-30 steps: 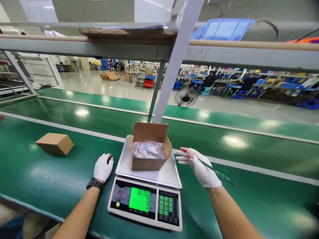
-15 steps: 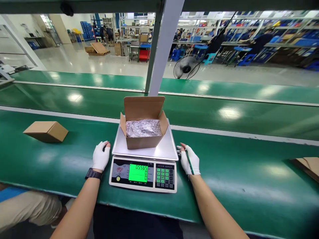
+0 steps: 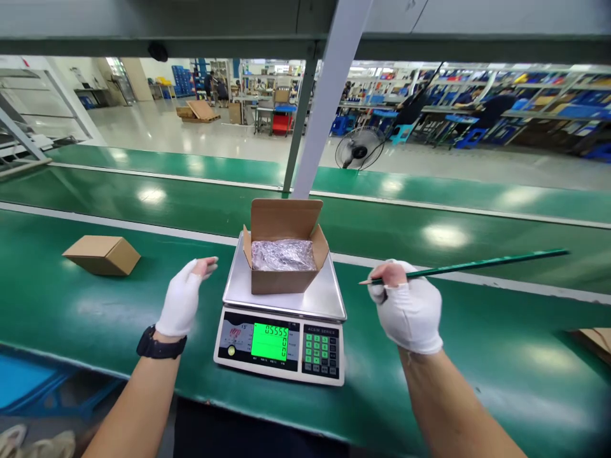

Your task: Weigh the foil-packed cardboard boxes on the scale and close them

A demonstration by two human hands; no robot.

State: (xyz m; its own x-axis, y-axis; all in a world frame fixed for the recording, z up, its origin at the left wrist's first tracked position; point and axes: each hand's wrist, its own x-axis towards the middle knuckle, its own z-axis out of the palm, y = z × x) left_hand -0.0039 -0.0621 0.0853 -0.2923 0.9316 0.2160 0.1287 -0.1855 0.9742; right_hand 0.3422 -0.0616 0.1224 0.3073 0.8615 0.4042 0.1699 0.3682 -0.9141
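Cardboard box (image 3: pixel 282 282), lid (image 3: pixel 286 216) raised, stands toward the far edge of the digital scale (image 3: pixel 294 343); right hand (image 3: pixel 408 312) grips green pencil (image 3: pixel 482 264), left hand (image 3: pixel 181 302) loosely outstretched, empty.

Glossy pencil (image 3: pixel 477 265); matt cardboard box (image 3: pixel 281 282)

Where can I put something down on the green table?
There's bare green table between the closed box on the left and the left hand, and more between the right hand, holding a pencil, and the cardboard at the right edge. The middle's crowded: the scale holds the open box, with a hand on each side.
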